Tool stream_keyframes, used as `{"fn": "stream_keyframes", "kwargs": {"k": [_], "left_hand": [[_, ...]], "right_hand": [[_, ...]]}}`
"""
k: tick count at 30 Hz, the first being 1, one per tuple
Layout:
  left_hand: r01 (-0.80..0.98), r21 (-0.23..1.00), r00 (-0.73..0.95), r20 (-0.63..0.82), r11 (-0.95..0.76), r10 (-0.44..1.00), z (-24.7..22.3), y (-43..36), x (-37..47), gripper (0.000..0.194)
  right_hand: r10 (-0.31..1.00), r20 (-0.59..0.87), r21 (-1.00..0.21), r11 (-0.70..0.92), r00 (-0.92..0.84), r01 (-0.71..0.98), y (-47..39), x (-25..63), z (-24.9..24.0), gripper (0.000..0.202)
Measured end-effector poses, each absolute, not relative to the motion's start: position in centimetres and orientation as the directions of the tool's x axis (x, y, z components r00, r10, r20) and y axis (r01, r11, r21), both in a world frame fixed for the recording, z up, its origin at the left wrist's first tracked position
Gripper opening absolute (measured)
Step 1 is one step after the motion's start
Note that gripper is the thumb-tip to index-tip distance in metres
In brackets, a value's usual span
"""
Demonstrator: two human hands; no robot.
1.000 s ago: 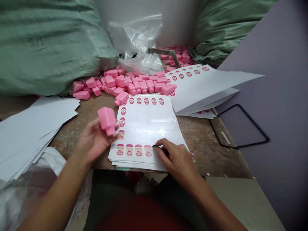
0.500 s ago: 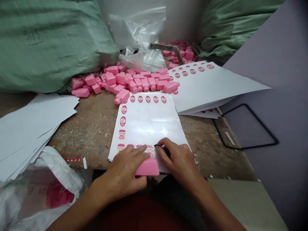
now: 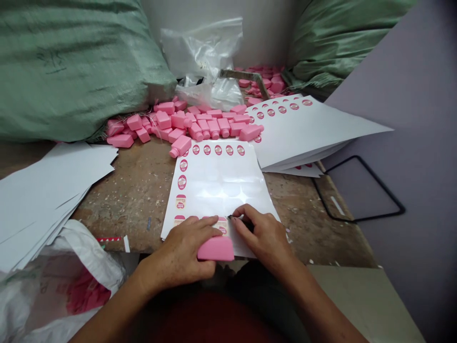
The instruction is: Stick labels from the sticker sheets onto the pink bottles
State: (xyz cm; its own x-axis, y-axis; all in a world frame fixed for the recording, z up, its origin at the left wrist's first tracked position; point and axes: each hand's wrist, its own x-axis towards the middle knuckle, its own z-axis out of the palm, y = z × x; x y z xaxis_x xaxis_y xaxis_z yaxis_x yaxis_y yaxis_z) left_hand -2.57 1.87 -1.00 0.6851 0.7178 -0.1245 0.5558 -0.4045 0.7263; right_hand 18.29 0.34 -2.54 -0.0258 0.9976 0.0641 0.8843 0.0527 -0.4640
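Observation:
A white sticker sheet [image 3: 228, 183] lies in front of me, with oval and rectangular pink labels along its far, left and near edges. My left hand [image 3: 189, 243] grips a pink plastic bottle [image 3: 216, 248] at the sheet's near edge, its fingertips resting by a label [image 3: 223, 226]. In my right hand [image 3: 262, 233] is a thin black pointed tool [image 3: 246, 223], pinched between thumb and forefinger. Its tip touches or nearly touches the label's far right corner. Part of the tool is hidden in the palm.
Many pink bottles [image 3: 214, 126] are heaped beyond the sheet. More label sheets [image 3: 303, 128] lie at the right, blank-looking sheets [image 3: 46, 186] at the left. A white sack [image 3: 100, 267] holds pink bits at lower left. Green sacks [image 3: 82, 71] stand behind; a black frame [image 3: 378, 219] leans right.
The view has shifted slightly. Both hands stay almost in place over the sheet's near edge, and the bottle in my left hand has tilted a little.

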Motion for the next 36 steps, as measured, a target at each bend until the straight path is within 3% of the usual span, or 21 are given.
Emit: {"fn": "stream_keyframes", "kwargs": {"k": [2,4,7,10,12,14,17,20,24,28,31,36], "left_hand": [[0.504,0.85,0.563,-0.191,-0.151,0.804,-0.8,2.1,-2.6,0.042],[0.313,0.933,0.43,-0.304,0.175,0.85,-0.6,2.5,-2.5,0.036],[-0.061,0.895,0.305,-0.406,0.443,0.862,-0.5,3.1,-2.0,0.042],[-0.195,0.849,0.229,-0.448,0.492,0.864,-0.8,3.3,-1.5,0.046],[-0.213,0.845,0.195,-0.456,0.491,0.868,-1.0,3.3,-1.4,0.045],[-0.228,0.841,0.176,-0.46,0.491,0.87,-1.2,3.2,-1.4,0.043],[-0.257,0.828,0.174,-0.468,0.499,0.866,-1.3,3.3,-1.6,0.043],[-0.259,0.835,0.179,-0.453,0.486,0.873,-1.1,3.4,-1.7,0.045],[-0.259,0.835,0.253,-0.427,0.486,0.868,-0.3,2.7,-1.3,0.047],[-0.402,0.748,0.434,-0.352,0.528,0.829,0.8,1.5,-0.5,0.044],[-0.47,0.701,0.447,-0.336,0.537,0.829,1.5,1.0,0.1,0.052],[-0.429,0.685,0.467,-0.39,0.589,0.793,1.8,0.7,0.2,0.067]], "right_hand": [[0.995,0.092,-0.41,0.059,-0.023,0.91,0.2,18.3,-2.6,0.018],[0.993,0.112,-0.349,0.07,-0.033,0.935,0.1,18.2,-2.6,0.017],[0.992,0.121,-0.291,0.081,-0.047,0.953,0.3,17.8,-2.8,0.017],[0.991,0.132,-0.267,0.066,-0.032,0.962,0.7,17.4,-3.1,0.026],[0.994,0.105,-0.321,0.027,0.007,0.947,0.9,17.4,-3.1,0.03],[0.998,0.023,-0.482,-0.041,0.059,0.875,1.0,17.7,-2.9,0.033],[0.99,-0.109,-0.782,-0.141,0.09,0.607,0.9,18.4,-2.0,0.037],[0.984,-0.147,-0.913,-0.175,0.103,0.369,0.5,18.9,-0.5,0.036],[0.986,-0.127,-0.928,-0.157,0.109,0.337,0.1,18.3,1.5,0.035],[0.992,-0.107,-0.927,-0.124,0.067,0.353,-0.1,17.2,2.5,0.035],[0.995,-0.082,-0.93,-0.094,0.049,0.355,-0.1,16.8,2.6,0.034],[0.996,-0.07,-0.93,-0.085,0.055,0.358,0.0,16.6,2.5,0.034]]}}
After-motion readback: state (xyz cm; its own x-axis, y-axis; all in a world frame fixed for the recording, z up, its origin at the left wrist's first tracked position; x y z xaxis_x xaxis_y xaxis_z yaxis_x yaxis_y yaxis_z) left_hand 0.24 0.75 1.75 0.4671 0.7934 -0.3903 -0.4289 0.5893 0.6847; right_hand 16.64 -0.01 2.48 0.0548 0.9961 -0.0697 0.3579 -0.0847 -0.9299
